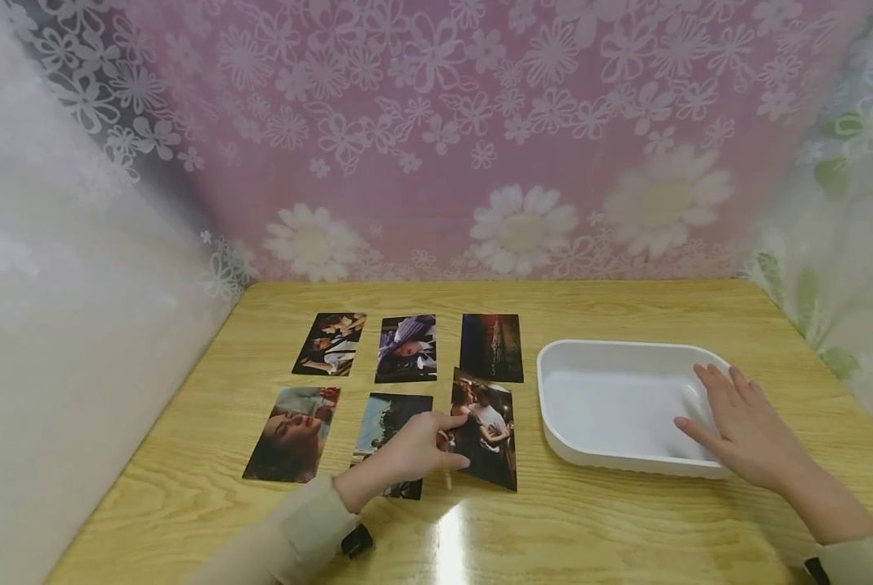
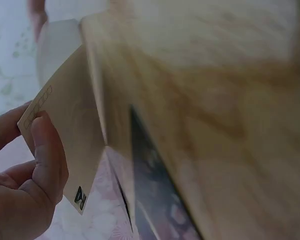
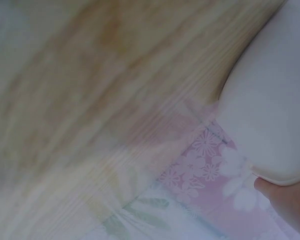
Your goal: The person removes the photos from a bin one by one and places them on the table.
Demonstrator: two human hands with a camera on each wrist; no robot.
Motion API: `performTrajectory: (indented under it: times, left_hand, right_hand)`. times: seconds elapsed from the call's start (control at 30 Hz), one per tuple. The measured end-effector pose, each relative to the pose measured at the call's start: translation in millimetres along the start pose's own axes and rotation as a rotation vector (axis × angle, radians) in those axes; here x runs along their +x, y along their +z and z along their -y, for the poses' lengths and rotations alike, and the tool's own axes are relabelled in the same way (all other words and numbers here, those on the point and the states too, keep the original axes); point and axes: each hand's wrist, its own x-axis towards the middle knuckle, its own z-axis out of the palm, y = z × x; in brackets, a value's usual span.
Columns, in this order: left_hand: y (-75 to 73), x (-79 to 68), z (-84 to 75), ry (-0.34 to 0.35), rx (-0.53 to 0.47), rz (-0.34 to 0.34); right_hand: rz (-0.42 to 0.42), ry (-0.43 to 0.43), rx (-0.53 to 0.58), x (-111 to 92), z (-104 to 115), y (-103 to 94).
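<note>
My left hand (image 1: 417, 447) pinches a postcard (image 1: 496, 439) that shows a couple embracing. The card is tilted, its left edge between thumb and fingers. From the left wrist view, the postcard's pale back (image 2: 72, 125) shows, with printed boxes near the fingers (image 2: 45, 132). Partly under the left hand lies a postcard with blue sky (image 1: 378, 414). At the right, my right hand (image 1: 750, 431) extends over the right end of a white tray (image 1: 611, 463), fingers fairly straight. A fingertip (image 3: 262, 186) meets the tray's rim in the right wrist view.
Behind the held card lies a dark postcard (image 1: 490, 345). A purple-toned card (image 1: 407, 349), a card with figures (image 1: 330, 345) and a card with a reclining face (image 1: 293, 435) lie left of it. A wooden table (image 1: 187, 439) bears everything; a pink floral curtain (image 1: 421, 187) hangs behind.
</note>
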Motion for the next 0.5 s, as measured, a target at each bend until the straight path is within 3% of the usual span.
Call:
performTrajectory:
  times: [0.3, 0.5]
  left_hand:
    - [10.1, 2.7, -0.9, -0.018, 0.366, 0.147]
    - [11.8, 5.7, -2.4, -0.016, 0.564, 0.176]
  right_hand:
    - [-0.001, 0.001, -0.005, 0.2, -0.9, -0.2]
    - [0.007, 0.003, -0.002, 1.1, -0.9, -1.0]
